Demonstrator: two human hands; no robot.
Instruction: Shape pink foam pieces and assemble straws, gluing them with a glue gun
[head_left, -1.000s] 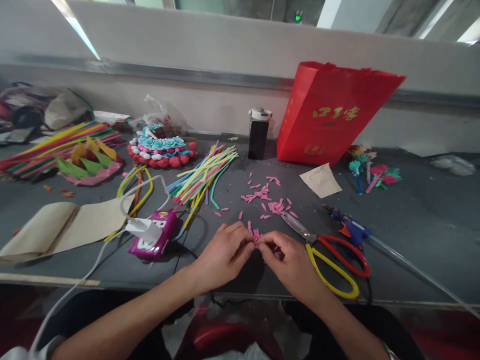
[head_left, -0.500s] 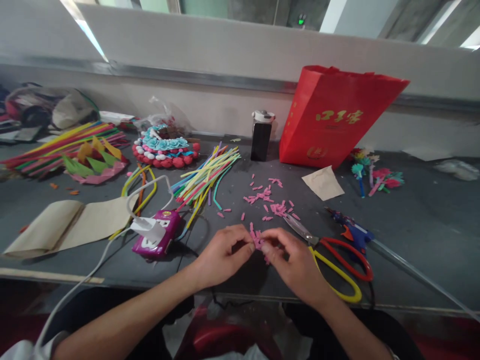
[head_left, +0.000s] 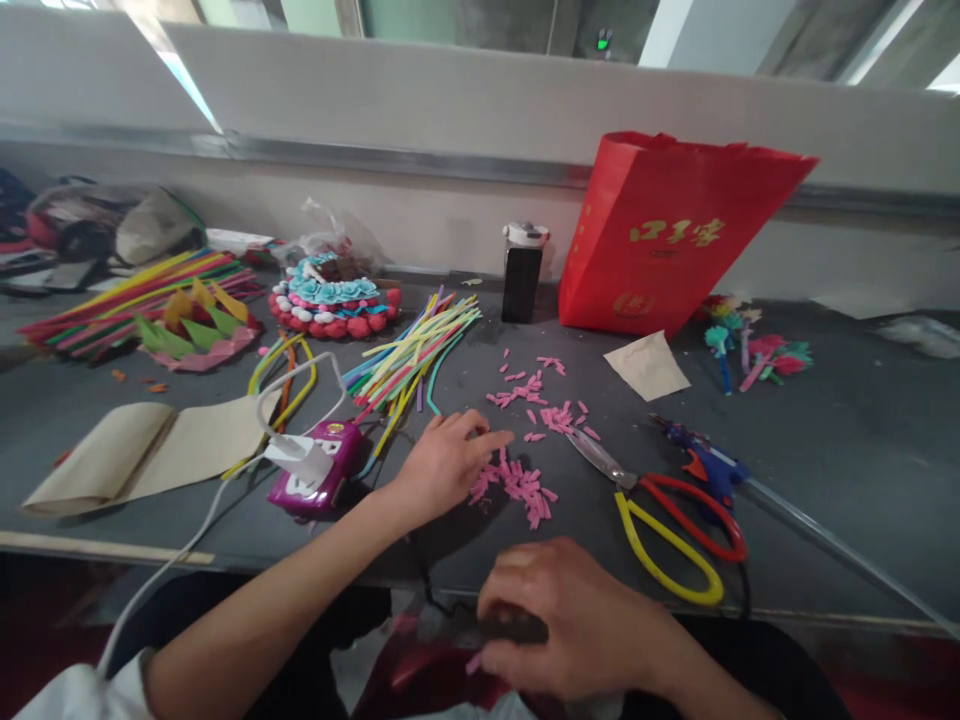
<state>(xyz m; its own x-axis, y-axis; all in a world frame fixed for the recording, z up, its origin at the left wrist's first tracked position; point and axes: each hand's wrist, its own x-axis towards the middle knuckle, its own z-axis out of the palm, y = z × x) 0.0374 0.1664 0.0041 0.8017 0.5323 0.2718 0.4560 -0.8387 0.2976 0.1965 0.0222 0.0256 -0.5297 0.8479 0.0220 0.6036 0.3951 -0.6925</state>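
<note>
My left hand [head_left: 444,462] rests on the dark table [head_left: 862,450] with its fingers stretched toward a small heap of short pink pieces [head_left: 521,484], touching its left edge. My right hand [head_left: 566,625] has dropped below the table's front edge, over my lap, fingers curled; a pink bit [head_left: 472,663] shows at its fingertips. More pink pieces [head_left: 536,395] lie scattered farther back.
Yellow-and-red scissors [head_left: 660,510] and a blue glue gun [head_left: 705,465] lie right of the heap. A purple power strip [head_left: 315,470] with a white plug and cable sits left. Coloured sticks [head_left: 412,350], a flower cake [head_left: 330,300], a black bottle [head_left: 521,270] and a red bag [head_left: 667,235] stand behind.
The hands were pinching pink pieces together at the front. Now the pieces lie in a heap, the left hand reaches over them, and the right hand has moved down off the table.
</note>
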